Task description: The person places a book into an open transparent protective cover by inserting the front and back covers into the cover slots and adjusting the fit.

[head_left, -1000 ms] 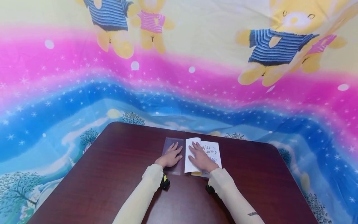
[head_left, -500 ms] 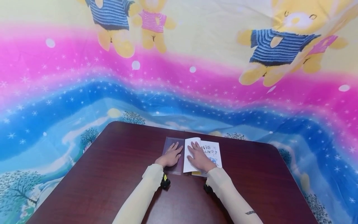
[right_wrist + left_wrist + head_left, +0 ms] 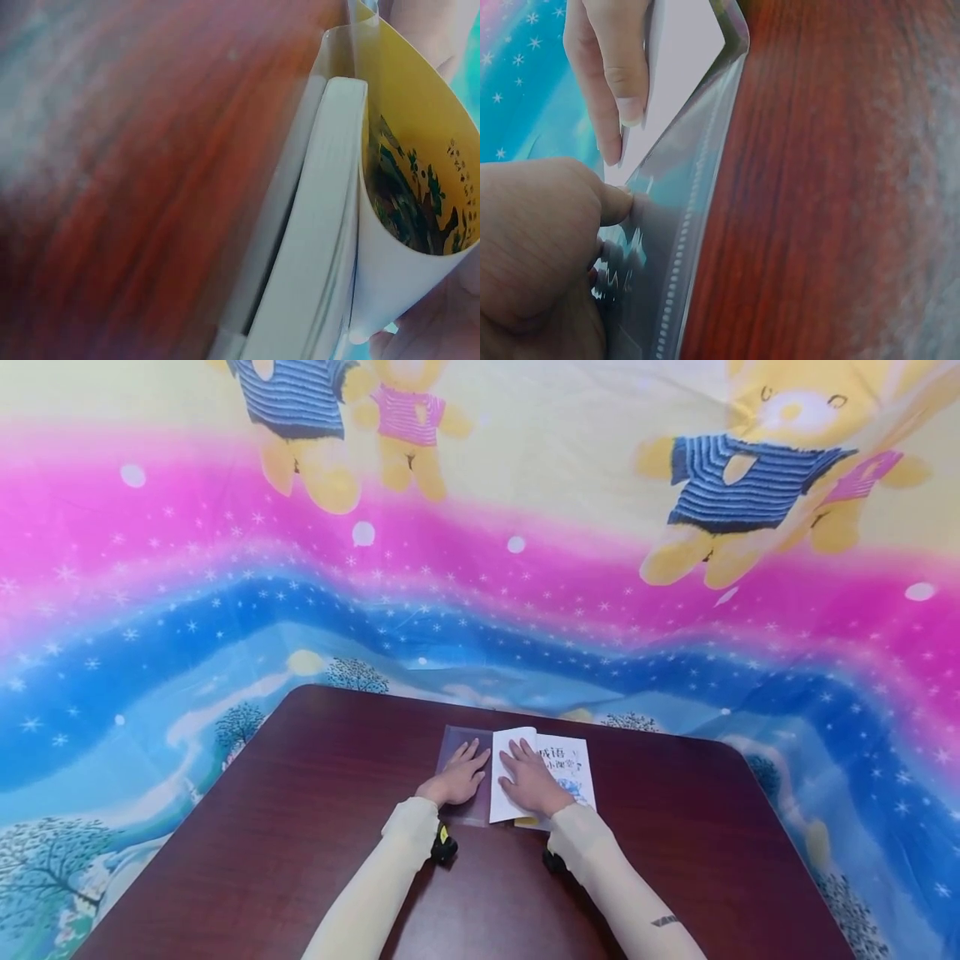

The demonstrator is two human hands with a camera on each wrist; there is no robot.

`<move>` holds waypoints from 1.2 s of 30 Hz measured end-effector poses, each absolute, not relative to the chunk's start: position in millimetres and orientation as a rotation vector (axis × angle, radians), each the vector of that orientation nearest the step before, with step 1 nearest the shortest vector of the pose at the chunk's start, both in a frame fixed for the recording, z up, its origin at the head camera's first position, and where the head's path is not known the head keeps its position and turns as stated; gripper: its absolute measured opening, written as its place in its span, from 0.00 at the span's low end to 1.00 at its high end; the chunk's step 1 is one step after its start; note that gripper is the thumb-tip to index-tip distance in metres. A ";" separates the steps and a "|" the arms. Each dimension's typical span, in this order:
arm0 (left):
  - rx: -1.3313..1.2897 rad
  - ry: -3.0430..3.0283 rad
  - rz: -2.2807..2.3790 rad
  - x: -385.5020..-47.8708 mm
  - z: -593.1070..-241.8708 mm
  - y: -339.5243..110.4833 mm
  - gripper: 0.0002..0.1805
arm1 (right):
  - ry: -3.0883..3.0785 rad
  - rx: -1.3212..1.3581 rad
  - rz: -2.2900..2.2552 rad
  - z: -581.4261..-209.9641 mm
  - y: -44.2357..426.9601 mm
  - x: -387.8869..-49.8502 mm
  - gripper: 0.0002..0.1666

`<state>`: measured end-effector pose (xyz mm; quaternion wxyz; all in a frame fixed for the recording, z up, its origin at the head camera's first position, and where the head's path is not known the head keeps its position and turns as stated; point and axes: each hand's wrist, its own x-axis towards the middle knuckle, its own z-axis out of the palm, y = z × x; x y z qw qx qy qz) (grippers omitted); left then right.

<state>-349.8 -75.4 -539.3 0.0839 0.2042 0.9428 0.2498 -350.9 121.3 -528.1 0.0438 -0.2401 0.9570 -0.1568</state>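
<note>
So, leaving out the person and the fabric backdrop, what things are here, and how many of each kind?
Table: 1
Book: 1
Clear plastic cover: 1
Black wrist devices: 2
Total: 5

At the head view's lower centre, the left hand (image 3: pixel 454 779) hides part of a clear plastic book cover (image 3: pixel 467 817); the right hand (image 3: pixel 534 783) covers part of a folded white paper leaf (image 3: pixel 510 808). The top edge crops a yellow printed bear (image 3: pixel 765 489), upper right. The reddish-brown wooden table (image 3: pixel 150 187) blurs left in the right wrist view.
</note>
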 end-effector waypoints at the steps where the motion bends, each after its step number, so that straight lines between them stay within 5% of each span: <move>1: 0.609 2.815 0.744 -349.9 -539.6 -75.3 0.28 | 2.924 -0.733 -0.470 -528.0 120.5 -351.3 0.34; 36: 0.622 2.818 0.758 -349.1 -536.2 -76.8 0.28 | 2.896 -0.728 -0.374 -523.4 109.7 -351.7 0.34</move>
